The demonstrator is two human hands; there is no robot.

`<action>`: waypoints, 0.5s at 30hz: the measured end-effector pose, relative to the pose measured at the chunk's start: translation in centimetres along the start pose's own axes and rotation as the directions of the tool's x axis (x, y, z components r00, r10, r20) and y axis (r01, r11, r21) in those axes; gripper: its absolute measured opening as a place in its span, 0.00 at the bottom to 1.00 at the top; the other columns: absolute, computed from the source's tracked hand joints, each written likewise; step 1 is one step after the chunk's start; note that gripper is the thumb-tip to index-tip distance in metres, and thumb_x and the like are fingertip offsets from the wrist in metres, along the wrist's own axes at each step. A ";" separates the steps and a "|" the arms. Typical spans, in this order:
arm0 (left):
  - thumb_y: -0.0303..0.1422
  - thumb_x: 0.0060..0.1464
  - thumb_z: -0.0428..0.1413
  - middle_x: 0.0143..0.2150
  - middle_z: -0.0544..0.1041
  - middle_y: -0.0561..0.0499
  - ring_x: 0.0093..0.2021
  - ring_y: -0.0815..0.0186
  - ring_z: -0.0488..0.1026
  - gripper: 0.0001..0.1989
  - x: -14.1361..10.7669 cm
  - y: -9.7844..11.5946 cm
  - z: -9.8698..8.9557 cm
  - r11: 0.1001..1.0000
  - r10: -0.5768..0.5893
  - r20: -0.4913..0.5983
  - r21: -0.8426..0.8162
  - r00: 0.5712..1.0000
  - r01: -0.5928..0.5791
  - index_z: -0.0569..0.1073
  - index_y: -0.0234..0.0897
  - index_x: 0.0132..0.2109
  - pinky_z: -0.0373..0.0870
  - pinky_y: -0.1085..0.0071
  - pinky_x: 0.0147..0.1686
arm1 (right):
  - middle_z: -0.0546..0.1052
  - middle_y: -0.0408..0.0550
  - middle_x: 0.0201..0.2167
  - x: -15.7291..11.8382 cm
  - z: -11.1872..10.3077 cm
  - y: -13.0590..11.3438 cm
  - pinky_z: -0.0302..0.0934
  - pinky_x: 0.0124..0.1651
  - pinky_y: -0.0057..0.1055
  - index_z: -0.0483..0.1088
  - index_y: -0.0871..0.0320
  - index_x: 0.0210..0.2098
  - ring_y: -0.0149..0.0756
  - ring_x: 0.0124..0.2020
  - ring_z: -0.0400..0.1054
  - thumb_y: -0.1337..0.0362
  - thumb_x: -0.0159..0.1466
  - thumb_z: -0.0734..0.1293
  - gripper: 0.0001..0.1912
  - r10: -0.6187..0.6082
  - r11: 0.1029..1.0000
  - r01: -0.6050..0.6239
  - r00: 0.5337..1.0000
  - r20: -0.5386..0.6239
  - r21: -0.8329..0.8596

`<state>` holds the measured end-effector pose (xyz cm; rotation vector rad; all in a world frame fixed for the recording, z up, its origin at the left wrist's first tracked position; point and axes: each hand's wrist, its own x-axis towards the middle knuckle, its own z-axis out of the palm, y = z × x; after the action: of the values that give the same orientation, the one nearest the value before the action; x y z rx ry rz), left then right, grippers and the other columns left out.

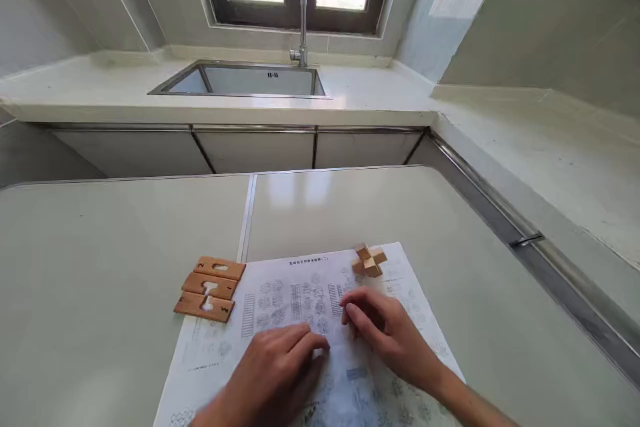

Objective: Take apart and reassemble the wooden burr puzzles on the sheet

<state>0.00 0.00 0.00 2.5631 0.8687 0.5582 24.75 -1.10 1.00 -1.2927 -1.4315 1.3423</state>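
A large printed sheet [310, 280] with small diagrams lies on the table. My left hand [280, 363] rests on its lower middle, fingers curled and pointing right; what is under them, if anything, is hidden. To its right, my right hand [383, 330] hovers at or on the paper, thumb and fingers loosely curved with a gap between them and no object visible. Just beyond it, a wooden interlocking cross puzzle [369, 261] sits at the sheet's upper right. Three flat wooden pieces with cut-out holes [207, 287] lie side by side at the sheet's upper left edge.
The pale table [100, 267] has a seam [247, 213] running away from me. Beyond it stands a counter [375, 90] with a sink [250, 80] and a tall faucet [303, 13] below a window. Another counter [565, 147] runs along the right side.
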 end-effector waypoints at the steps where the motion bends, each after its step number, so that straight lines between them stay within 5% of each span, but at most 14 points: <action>1: 0.27 0.71 0.51 0.34 0.78 0.55 0.29 0.64 0.77 0.05 0.1 0.0 -0.1 1.000 0.002 -0.007 0.001 1.000 -0.002 0.70 0.42 0.47 0.67 0.68 0.28 | 0.79 0.46 0.34 0.1 -0.2 0.0 0.69 0.35 0.29 0.75 0.57 0.45 0.32 0.30 0.72 0.49 0.76 0.65 0.17 0.019 0.999 -0.019 1.000 0.003 0.043; 5: 0.26 0.72 0.50 0.33 0.77 0.54 0.28 0.64 0.76 0.06 0.4 0.1 -0.3 1.000 0.010 -0.023 -0.007 1.000 -0.010 0.70 0.42 0.46 0.66 0.69 0.28 | 0.77 0.44 0.33 0.7 -0.6 0.3 0.65 0.22 0.24 0.74 0.57 0.43 0.30 0.25 0.70 0.47 0.72 0.69 0.18 0.134 0.914 -0.157 0.987 0.087 0.373; 10: 0.26 0.71 0.50 0.33 0.77 0.54 0.28 0.65 0.76 0.06 0.4 0.1 -0.6 1.000 0.009 -0.016 -0.027 1.000 -0.009 0.70 0.42 0.46 0.66 0.70 0.28 | 0.76 0.43 0.32 1.2 -0.9 0.8 0.56 0.11 0.16 0.76 0.60 0.43 0.26 0.22 0.69 0.48 0.68 0.74 0.20 0.265 0.539 -0.373 0.926 0.269 0.755; 15: 0.25 0.71 0.50 0.33 0.77 0.54 0.27 0.65 0.75 0.07 0.5 0.5 -0.6 1.000 0.006 -0.014 -0.025 1.000 -0.006 0.69 0.42 0.46 0.65 0.71 0.28 | 0.76 0.41 0.30 1.7 -1.8 1.1 0.55 0.12 0.12 0.77 0.64 0.46 0.21 0.20 0.66 0.52 0.66 0.77 0.21 0.258 0.281 -0.359 0.921 0.291 0.890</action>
<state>0.30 0.13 0.89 2.5425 0.8536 0.5857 26.39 0.86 -0.02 -0.6662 -0.1699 2.0525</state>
